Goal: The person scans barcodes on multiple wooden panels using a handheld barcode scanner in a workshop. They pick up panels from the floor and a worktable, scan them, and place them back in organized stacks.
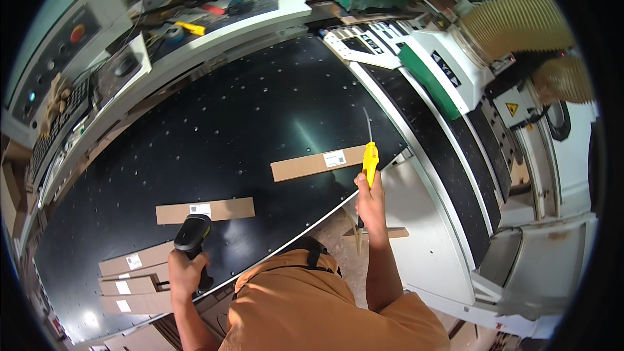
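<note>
My left hand (184,273) is wrapped round a black handheld barcode scanner (191,234), whose head is just in front of a brown strip of board (231,210) with a white label. A yellow air blow gun (370,156) with a thin curved metal nozzle is gripped in my right hand (370,205), its nozzle upward in the picture. Beside the gun lies a second labelled brown strip (299,167). Several more labelled strips (149,257) lie together left of my left hand, partly hidden by it.
The strips lie on a black table (195,117) dotted with small round studs. Machine heads with a green skirt (429,81) and a ribbed hose (520,29) stand at the right. A control panel (62,45) and a cluttered white bench (286,0) flank the far left.
</note>
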A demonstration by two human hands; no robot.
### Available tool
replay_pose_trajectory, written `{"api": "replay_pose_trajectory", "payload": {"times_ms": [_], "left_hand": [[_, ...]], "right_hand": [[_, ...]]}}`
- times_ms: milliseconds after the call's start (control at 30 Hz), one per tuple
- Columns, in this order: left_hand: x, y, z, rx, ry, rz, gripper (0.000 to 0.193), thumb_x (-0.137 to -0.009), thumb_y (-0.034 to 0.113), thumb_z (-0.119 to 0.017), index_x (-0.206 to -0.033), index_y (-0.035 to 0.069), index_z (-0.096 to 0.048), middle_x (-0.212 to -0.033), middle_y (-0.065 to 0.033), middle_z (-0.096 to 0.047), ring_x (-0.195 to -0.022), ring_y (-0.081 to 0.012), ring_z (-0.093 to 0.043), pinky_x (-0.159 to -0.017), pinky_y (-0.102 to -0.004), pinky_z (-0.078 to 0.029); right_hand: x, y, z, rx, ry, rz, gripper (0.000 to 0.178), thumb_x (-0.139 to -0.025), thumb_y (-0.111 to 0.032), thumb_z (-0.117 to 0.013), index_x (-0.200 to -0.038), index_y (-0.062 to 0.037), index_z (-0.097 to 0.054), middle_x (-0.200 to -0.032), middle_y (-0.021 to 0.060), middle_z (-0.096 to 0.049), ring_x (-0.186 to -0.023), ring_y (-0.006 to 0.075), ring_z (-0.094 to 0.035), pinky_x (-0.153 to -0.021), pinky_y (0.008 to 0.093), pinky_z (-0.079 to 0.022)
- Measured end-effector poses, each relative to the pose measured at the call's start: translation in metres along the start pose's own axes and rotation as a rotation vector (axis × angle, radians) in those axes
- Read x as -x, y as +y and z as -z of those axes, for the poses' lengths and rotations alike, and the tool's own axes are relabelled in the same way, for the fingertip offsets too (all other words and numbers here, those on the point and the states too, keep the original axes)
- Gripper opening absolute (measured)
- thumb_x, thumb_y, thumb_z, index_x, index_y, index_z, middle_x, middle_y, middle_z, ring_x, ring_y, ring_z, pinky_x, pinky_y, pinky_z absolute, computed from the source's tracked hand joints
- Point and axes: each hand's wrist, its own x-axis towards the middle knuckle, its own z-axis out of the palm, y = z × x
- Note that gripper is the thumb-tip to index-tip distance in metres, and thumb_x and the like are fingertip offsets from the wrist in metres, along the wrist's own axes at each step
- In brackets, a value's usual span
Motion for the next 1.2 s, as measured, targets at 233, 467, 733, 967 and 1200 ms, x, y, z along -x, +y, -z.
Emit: {"api": "replay_pose_trajectory", "payload": {"times_ms": [233, 467, 733, 967, 1200], "left_hand": [[-0.004, 0.001, -0.044, -0.069, -0.131, -0.132, 0.019, -0.076, 0.013, -0.071, -0.078, -0.005, -0.067, -0.063, -0.0067, -0.065, -0.062, -0.0108, -0.06, -0.06, -0.0324, -0.05], [-0.005, 0.004, -0.06, 0.035, -0.168, -0.17, 0.023, -0.075, 0.009, -0.068, -0.092, -0.006, -0.066, -0.065, -0.0027, -0.06, -0.062, -0.0096, -0.055, -0.058, -0.0287, -0.046], [-0.016, 0.016, -0.061, -0.039, -0.172, -0.166, 0.017, -0.075, 0.01, -0.069, -0.078, -0.005, -0.066, -0.06, -0.0059, -0.061, -0.059, -0.0108, -0.057, -0.056, -0.0309, -0.047], [-0.022, 0.031, -0.073, -0.13, -0.206, -0.145, 0.024, -0.074, 0.015, -0.073, -0.082, -0.006, -0.065, -0.06, -0.0152, -0.06, -0.06, -0.0097, -0.057, -0.059, -0.0347, -0.05], [-0.031, 0.035, -0.085, -0.249, -0.255, -0.079, 0.03, -0.074, 0.021, -0.073, -0.086, -0.007, -0.066, -0.072, -0.0263, -0.065, -0.075, -0.0421, -0.069, -0.068, -0.0413, -0.054]], "right_hand": [[-0.009, 0.03, 0.008, -0.118, 0.101, -0.133, 0.04, -0.106, -0.044, -0.043, -0.102, -0.0037, -0.047, -0.073, 0.0077, -0.053, -0.05, 0.0168, -0.051, -0.045, 0.0328, -0.044], [-0.02, 0.091, 0.047, -0.742, 0.929, -0.31, 0.045, -0.104, -0.049, -0.046, -0.107, -0.0046, -0.044, -0.08, 0.0071, -0.046, -0.045, 0.0139, -0.048, -0.04, 0.0283, -0.044], [-0.016, 0.068, 0.046, -0.289, -0.074, -0.068, 0.043, -0.108, -0.039, -0.042, -0.105, -0.0012, -0.063, -0.073, 0.0046, -0.066, -0.045, 0.0096, -0.049, -0.045, 0.026, -0.042], [-0.058, 0.119, 0.01, -0.271, 0.747, -0.002, 0.038, -0.108, -0.034, -0.042, -0.112, -0.0006, -0.059, -0.08, 0.0081, -0.068, -0.058, 0.014, -0.061, -0.048, 0.0299, -0.047], [-0.05, 0.287, -0.084, -0.367, 0.211, -0.247, 0.044, -0.1, -0.027, -0.055, -0.134, 0.0025, -0.053, -0.125, 0.0142, -0.061, -0.112, 0.0238, -0.059, -0.096, 0.0365, -0.047]]}}
